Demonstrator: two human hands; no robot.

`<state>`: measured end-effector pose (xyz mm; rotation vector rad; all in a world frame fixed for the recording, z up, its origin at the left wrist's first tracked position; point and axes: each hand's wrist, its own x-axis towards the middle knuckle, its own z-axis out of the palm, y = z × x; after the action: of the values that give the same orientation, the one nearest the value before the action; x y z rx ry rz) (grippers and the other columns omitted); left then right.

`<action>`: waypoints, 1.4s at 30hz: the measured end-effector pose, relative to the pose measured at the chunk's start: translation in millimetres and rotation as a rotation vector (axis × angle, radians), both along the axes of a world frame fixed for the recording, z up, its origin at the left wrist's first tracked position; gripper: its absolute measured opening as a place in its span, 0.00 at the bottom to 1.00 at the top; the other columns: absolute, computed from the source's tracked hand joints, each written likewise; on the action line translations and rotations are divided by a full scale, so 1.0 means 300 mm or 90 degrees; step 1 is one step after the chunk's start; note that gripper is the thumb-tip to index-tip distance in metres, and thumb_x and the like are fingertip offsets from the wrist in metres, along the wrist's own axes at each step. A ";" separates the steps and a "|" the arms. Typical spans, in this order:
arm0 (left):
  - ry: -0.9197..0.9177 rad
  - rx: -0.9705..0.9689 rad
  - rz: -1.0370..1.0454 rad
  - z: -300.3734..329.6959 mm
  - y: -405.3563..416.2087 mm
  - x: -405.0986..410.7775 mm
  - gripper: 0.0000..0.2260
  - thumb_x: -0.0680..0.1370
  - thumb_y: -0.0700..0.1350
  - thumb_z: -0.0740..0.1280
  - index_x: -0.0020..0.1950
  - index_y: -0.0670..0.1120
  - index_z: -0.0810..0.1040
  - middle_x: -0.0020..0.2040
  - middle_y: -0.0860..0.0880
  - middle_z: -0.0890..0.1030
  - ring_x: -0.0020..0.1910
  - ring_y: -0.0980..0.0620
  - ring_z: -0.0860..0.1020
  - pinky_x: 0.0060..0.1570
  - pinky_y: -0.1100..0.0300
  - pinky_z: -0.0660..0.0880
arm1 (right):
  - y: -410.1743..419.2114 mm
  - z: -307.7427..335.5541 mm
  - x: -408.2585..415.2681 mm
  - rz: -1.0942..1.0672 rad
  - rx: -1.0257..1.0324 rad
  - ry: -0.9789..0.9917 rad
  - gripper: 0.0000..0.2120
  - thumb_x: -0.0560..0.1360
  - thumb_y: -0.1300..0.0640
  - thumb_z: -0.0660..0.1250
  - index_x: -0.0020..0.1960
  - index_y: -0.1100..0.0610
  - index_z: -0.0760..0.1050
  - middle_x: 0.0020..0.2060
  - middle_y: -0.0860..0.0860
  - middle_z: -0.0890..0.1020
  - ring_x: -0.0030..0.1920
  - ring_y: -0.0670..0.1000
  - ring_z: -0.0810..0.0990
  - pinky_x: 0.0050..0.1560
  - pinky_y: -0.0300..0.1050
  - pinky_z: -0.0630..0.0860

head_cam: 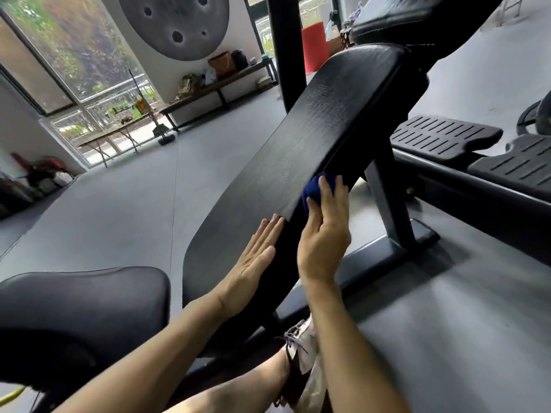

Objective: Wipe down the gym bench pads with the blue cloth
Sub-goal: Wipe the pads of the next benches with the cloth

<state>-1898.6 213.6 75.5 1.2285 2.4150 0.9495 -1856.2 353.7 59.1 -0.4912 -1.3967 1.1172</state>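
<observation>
A long black bench back pad slants up from near me toward the upper right. My right hand grips a bunched blue cloth and presses it against the pad's right side edge. My left hand lies flat with straight fingers on the lower part of the pad. A black seat pad sits at the lower left. Most of the cloth is hidden under my fingers.
The bench's steel leg and foot stand to the right on the grey floor. Black perforated footplates of another machine lie at the right. A black upright post rises behind the pad. My shoe is below.
</observation>
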 end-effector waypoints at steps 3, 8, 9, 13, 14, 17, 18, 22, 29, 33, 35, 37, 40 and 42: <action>0.038 -0.024 0.005 -0.010 0.005 0.000 0.22 0.85 0.53 0.47 0.77 0.67 0.46 0.79 0.73 0.43 0.79 0.66 0.38 0.80 0.59 0.38 | 0.060 0.014 -0.012 -0.026 -0.008 -0.036 0.18 0.82 0.58 0.64 0.72 0.59 0.74 0.75 0.55 0.70 0.77 0.57 0.65 0.75 0.47 0.64; 0.069 -0.032 0.001 -0.021 0.008 -0.005 0.22 0.85 0.56 0.47 0.77 0.70 0.44 0.80 0.72 0.42 0.80 0.64 0.38 0.81 0.51 0.40 | -0.242 -0.196 0.092 0.006 -0.010 -0.069 0.19 0.82 0.59 0.66 0.73 0.59 0.73 0.75 0.53 0.70 0.77 0.54 0.65 0.74 0.55 0.67; 0.072 -0.039 -0.002 -0.020 0.002 -0.010 0.23 0.85 0.55 0.48 0.78 0.69 0.44 0.80 0.71 0.42 0.80 0.63 0.39 0.81 0.51 0.40 | -0.290 -0.220 0.104 0.008 -0.011 -0.078 0.19 0.82 0.59 0.65 0.72 0.59 0.74 0.75 0.53 0.70 0.76 0.55 0.66 0.74 0.54 0.67; 0.158 -0.130 -0.037 0.020 -0.044 -0.025 0.27 0.84 0.57 0.52 0.81 0.60 0.44 0.82 0.63 0.42 0.80 0.64 0.39 0.81 0.57 0.40 | -0.202 -0.192 0.124 -0.009 0.085 -0.116 0.18 0.79 0.60 0.68 0.69 0.57 0.77 0.72 0.54 0.73 0.68 0.59 0.73 0.72 0.44 0.65; 0.191 -0.178 -0.047 0.030 -0.065 -0.026 0.29 0.84 0.58 0.53 0.82 0.59 0.42 0.82 0.63 0.41 0.79 0.65 0.38 0.80 0.58 0.39 | -0.135 -0.172 0.115 -0.026 0.106 -0.140 0.18 0.78 0.62 0.69 0.68 0.57 0.78 0.71 0.56 0.74 0.66 0.60 0.73 0.71 0.39 0.63; 0.316 -0.301 -0.103 0.041 -0.141 -0.025 0.40 0.83 0.58 0.62 0.82 0.58 0.36 0.82 0.61 0.35 0.80 0.62 0.35 0.79 0.59 0.42 | 0.007 -0.101 0.085 -0.084 0.109 -0.176 0.18 0.77 0.60 0.72 0.66 0.56 0.80 0.63 0.59 0.77 0.61 0.61 0.73 0.64 0.38 0.67; 0.344 -0.319 -0.113 0.038 -0.169 -0.023 0.43 0.82 0.57 0.65 0.82 0.58 0.34 0.81 0.61 0.34 0.80 0.61 0.34 0.79 0.57 0.45 | 0.001 -0.089 0.084 -0.084 0.108 -0.169 0.17 0.77 0.60 0.71 0.65 0.57 0.80 0.60 0.59 0.77 0.59 0.61 0.74 0.63 0.38 0.67; 0.362 -0.330 -0.101 -0.012 -0.269 0.000 0.49 0.78 0.51 0.70 0.82 0.58 0.33 0.81 0.61 0.34 0.81 0.58 0.36 0.79 0.53 0.55 | -0.183 -0.161 0.142 -0.065 0.146 -0.162 0.14 0.77 0.63 0.71 0.62 0.62 0.79 0.59 0.59 0.79 0.57 0.62 0.76 0.66 0.42 0.66; 0.382 -0.212 -0.029 -0.131 -0.341 0.036 0.49 0.75 0.47 0.74 0.84 0.54 0.43 0.84 0.57 0.44 0.83 0.55 0.44 0.79 0.53 0.58 | -0.186 -0.222 0.206 0.028 0.349 -0.200 0.10 0.77 0.66 0.69 0.58 0.60 0.80 0.57 0.57 0.79 0.54 0.60 0.75 0.58 0.47 0.73; 0.373 -0.143 0.024 -0.191 -0.371 0.058 0.45 0.75 0.43 0.75 0.84 0.52 0.49 0.84 0.54 0.50 0.83 0.55 0.47 0.79 0.60 0.52 | -0.059 -0.166 0.166 -0.022 0.343 -0.173 0.10 0.79 0.63 0.69 0.60 0.60 0.80 0.58 0.58 0.78 0.55 0.60 0.74 0.59 0.49 0.73; 0.360 -0.129 0.037 -0.207 -0.390 0.059 0.45 0.76 0.42 0.75 0.84 0.53 0.50 0.84 0.54 0.50 0.83 0.55 0.48 0.79 0.61 0.50 | -0.090 -0.201 0.166 -0.015 0.401 -0.178 0.09 0.79 0.64 0.69 0.60 0.60 0.81 0.59 0.60 0.78 0.57 0.62 0.75 0.64 0.48 0.71; 0.338 -0.115 0.049 -0.218 -0.403 0.059 0.45 0.75 0.42 0.75 0.84 0.55 0.50 0.84 0.55 0.51 0.82 0.56 0.48 0.80 0.58 0.53 | -0.158 -0.274 0.183 0.028 0.491 -0.171 0.09 0.79 0.66 0.68 0.58 0.60 0.82 0.59 0.60 0.78 0.58 0.64 0.76 0.65 0.50 0.71; 0.335 -0.091 0.057 -0.238 -0.412 0.054 0.44 0.76 0.45 0.76 0.84 0.55 0.52 0.84 0.54 0.53 0.82 0.56 0.50 0.79 0.56 0.57 | -0.239 -0.359 0.187 0.096 0.700 -0.149 0.08 0.80 0.65 0.66 0.54 0.58 0.83 0.58 0.58 0.79 0.57 0.62 0.78 0.57 0.53 0.78; 0.330 -0.076 0.068 -0.253 -0.422 0.054 0.44 0.75 0.46 0.77 0.84 0.54 0.54 0.84 0.52 0.54 0.82 0.54 0.51 0.79 0.55 0.57 | -0.199 -0.342 0.175 0.135 0.846 -0.136 0.07 0.80 0.64 0.67 0.53 0.57 0.83 0.57 0.57 0.82 0.56 0.60 0.81 0.53 0.52 0.79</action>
<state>-1882.5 87.0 -0.5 1.4537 2.9034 0.5455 -1803.7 294.0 -43.3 0.5233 -2.0504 0.1012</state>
